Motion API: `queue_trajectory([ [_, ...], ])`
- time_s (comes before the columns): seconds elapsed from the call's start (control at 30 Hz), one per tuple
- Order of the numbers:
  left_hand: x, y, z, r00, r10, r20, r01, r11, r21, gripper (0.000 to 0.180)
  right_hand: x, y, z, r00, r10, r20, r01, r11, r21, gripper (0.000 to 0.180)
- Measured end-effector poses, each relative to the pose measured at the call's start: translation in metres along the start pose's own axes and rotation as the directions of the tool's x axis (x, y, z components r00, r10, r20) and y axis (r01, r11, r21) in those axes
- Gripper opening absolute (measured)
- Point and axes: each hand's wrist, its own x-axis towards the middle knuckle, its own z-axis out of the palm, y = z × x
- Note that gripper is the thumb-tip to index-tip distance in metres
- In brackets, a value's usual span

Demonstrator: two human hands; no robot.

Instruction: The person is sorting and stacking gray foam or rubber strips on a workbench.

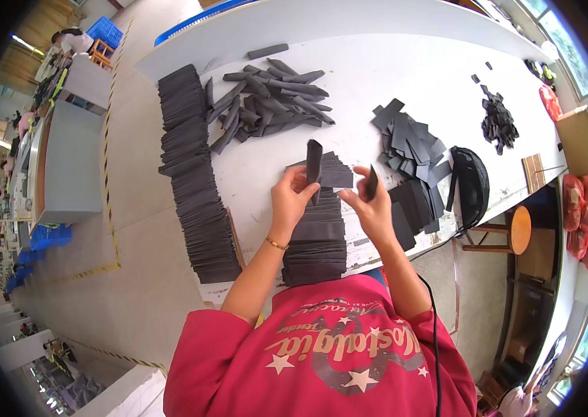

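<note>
My left hand (292,197) grips a dark grey folded strip (314,160) that stands upright above the white table (405,76). My right hand (372,206) pinches a smaller dark piece (372,182) beside it. Under both hands runs a row of stacked dark grey pieces (317,240), reaching toward my chest. The two hands are close together, a little apart.
A long row of stacked dark pieces (193,174) lines the table's left edge. A heap of folded strips (266,104) lies at the back, flat squares (412,142) to the right, small scraps (499,125) far right. A black bag (471,184) and round wooden stool (516,229) stand at right.
</note>
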Motion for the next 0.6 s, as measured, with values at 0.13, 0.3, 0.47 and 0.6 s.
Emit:
queue_trajectory([
  [0.13, -0.029, 0.024, 0.004, 0.980, 0.115, 0.162, -0.140, 0.977, 0.158, 0.032, 0.018, -0.013, 0.012, 0.996, -0.071, -0.048, 0.072, 0.997, 0.023, 0.022],
  [0.3, -0.025, 0.046, 0.006, 0.982, 0.083, 0.172, -0.014, 0.929, -0.369, 0.024, 0.011, -0.017, 0.006, 0.994, 0.105, 0.033, -0.108, 0.989, 0.096, 0.014],
  [0.47, -0.014, 0.035, -0.008, 0.921, -0.091, 0.380, 0.250, 0.884, -0.395, 0.019, 0.002, -0.015, 0.006, 0.999, 0.044, -0.003, -0.043, 0.994, 0.105, 0.013],
  [0.6, -0.010, 0.032, -0.010, 0.931, -0.091, 0.354, 0.215, 0.919, -0.329, 0.017, 0.000, -0.023, -0.003, 0.970, -0.242, -0.011, 0.239, 0.964, -0.121, 0.016],
])
